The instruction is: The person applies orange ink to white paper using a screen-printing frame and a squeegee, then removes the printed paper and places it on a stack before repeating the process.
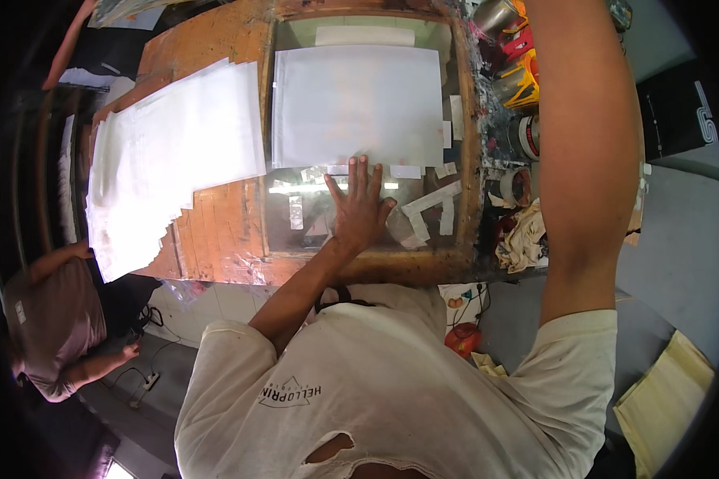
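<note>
My left hand (359, 209) lies palm down with its fingers spread, on the glass pane (311, 211) set into the wooden table. Its fingertips touch or come right up to the near edge of a whitish, translucent sheet (355, 104). Strips of pale tape (430, 203) are stuck on the glass around the hand and beside the sheet. My right arm (587, 152) reaches up past the top edge of the picture, so the right hand is out of sight. Left of the glass, a fanned stack of white sheets (176, 152) covers much of the wood.
Along the table's right side stand paint-stained cans (522, 80), a roll of tape (515, 185) and a crumpled rag (523, 239). Another person (60, 319) is at the left, near the sheet stack. A yellowish folded cloth or bag (665, 399) lies at the lower right.
</note>
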`<action>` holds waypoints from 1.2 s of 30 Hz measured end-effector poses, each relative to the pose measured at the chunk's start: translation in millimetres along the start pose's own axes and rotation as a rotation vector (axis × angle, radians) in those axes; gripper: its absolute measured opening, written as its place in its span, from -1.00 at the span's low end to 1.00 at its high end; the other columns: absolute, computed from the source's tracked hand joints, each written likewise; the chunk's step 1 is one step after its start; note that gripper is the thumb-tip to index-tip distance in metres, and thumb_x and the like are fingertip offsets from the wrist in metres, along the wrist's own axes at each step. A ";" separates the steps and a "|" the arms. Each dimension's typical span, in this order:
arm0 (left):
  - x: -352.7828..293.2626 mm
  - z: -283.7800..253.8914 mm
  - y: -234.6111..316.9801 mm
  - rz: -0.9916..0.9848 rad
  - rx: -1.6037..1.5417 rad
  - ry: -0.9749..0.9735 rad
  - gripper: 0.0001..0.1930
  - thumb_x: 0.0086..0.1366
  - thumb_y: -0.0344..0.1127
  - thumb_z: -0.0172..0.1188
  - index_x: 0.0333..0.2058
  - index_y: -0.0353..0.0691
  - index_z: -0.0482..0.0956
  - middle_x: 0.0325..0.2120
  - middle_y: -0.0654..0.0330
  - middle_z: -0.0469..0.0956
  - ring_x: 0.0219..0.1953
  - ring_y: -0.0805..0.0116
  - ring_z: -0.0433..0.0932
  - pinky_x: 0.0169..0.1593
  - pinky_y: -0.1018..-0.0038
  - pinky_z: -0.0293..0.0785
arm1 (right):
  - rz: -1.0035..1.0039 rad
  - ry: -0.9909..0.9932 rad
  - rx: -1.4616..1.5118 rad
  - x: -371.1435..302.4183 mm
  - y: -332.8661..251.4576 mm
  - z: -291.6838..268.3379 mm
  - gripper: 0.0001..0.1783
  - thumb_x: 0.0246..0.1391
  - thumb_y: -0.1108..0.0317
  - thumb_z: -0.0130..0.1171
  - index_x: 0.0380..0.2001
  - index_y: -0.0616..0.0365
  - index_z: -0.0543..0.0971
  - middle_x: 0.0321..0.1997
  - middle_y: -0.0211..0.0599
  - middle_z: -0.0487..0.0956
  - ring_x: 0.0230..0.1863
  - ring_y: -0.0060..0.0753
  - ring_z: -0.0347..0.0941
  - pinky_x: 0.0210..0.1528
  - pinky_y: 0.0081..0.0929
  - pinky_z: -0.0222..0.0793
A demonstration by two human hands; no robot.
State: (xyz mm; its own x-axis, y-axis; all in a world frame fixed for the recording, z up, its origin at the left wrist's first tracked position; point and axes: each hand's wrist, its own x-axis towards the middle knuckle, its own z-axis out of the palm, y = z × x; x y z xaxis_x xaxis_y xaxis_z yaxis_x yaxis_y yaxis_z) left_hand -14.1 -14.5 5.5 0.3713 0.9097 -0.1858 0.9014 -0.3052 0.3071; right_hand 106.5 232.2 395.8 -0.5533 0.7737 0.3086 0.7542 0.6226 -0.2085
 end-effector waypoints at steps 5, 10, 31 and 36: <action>-12.3 -76.7 -5.4 0.004 -0.551 0.094 -0.27 0.49 0.03 0.08 0.46 -0.25 0.15 0.50 -0.16 0.06 0.56 -0.13 -0.06 0.47 -0.34 -0.19 | 0.153 0.052 0.110 -29.0 -9.0 29.5 -0.58 0.40 0.09 0.01 -0.39 0.17 0.62 -0.57 -0.37 0.53 -0.62 -0.60 0.31 -0.56 -0.50 0.35; -51.8 -156.2 -17.9 0.072 -1.761 0.434 -0.43 0.50 -0.06 0.14 0.35 -0.20 0.30 0.37 0.00 0.29 0.45 -0.01 0.23 0.45 -0.07 0.11 | 0.172 0.200 -0.040 -131.3 -61.5 122.0 -0.40 0.08 0.20 0.38 0.23 -0.08 0.56 -0.19 -0.17 0.56 -0.11 -0.14 0.46 0.01 -0.11 0.22; -65.8 -62.4 -50.3 -0.880 -2.333 0.107 -0.80 0.54 -0.09 0.11 -0.07 -0.05 0.47 -0.01 0.25 0.54 0.26 0.20 0.48 0.26 0.06 0.40 | 0.176 0.095 -0.261 12.4 149.8 373.4 -0.28 -0.04 0.63 0.25 0.24 -0.12 0.48 -0.04 -0.22 0.54 0.11 -0.12 0.42 0.07 -0.06 0.22; -69.0 -72.5 -47.2 -0.818 -2.250 0.125 -0.69 0.52 0.03 0.13 -0.05 -0.08 0.50 0.00 0.23 0.57 0.24 0.27 0.49 0.28 0.17 0.36 | 0.251 -0.086 -0.169 -41.7 116.7 342.0 -0.24 -0.06 0.63 0.23 0.27 -0.13 0.46 -0.07 -0.18 0.54 0.07 -0.09 0.45 0.05 -0.05 0.22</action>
State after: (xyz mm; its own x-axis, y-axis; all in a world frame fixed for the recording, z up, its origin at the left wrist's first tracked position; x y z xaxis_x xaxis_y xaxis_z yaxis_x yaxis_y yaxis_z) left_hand -98.5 -42.4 71.5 0.1258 0.6713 -0.7304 -0.7531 0.5440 0.3702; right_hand 96.7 312.8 41.2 -0.3651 0.9122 0.1858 0.9151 0.3884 -0.1085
